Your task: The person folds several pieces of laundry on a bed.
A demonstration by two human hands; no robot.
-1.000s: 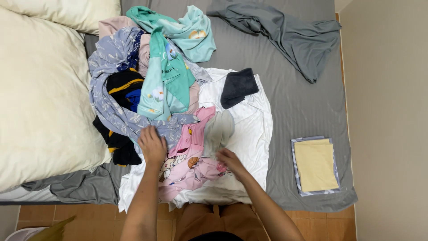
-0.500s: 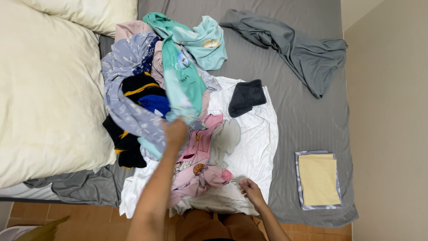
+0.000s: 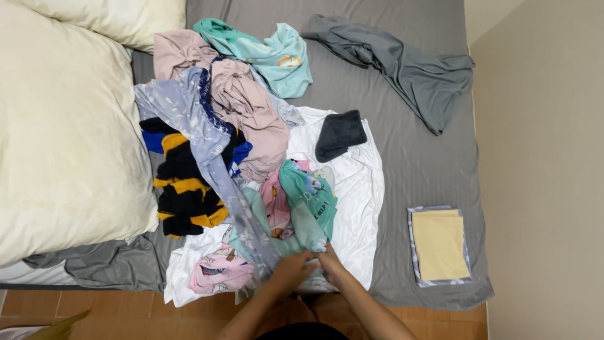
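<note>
Both hands meet at the near edge of the bed, about six o'clock from the clothes heap. The left hand and the right hand sit side by side, nearly touching, with fingers curled shut on the lower end of a green garment. How tightly each finger pinches I cannot tell, since cloth covers the tips.

The green garment runs lengthwise from the hands up toward twelve o'clock, leaning slightly to eleven, so its long axis lies roughly along the line from the person to the head of the heap. Its far end points at a dusty pink garment. It is teal-green, crumpled and bunched, with a small pale printed patch near its upper half; it narrows where the hands gather it.

It lies on top of a white shirt spread flat on the grey bedsheet. At nine o'clock from it a lilac patterned cloth trails diagonally, and past that sits a black, yellow and blue striped piece. A pink printed piece lies at nine o'clock from the left hand. A dark grey small cloth rests at one o'clock, and a folded yellow cloth lies well apart at three o'clock.
</note>
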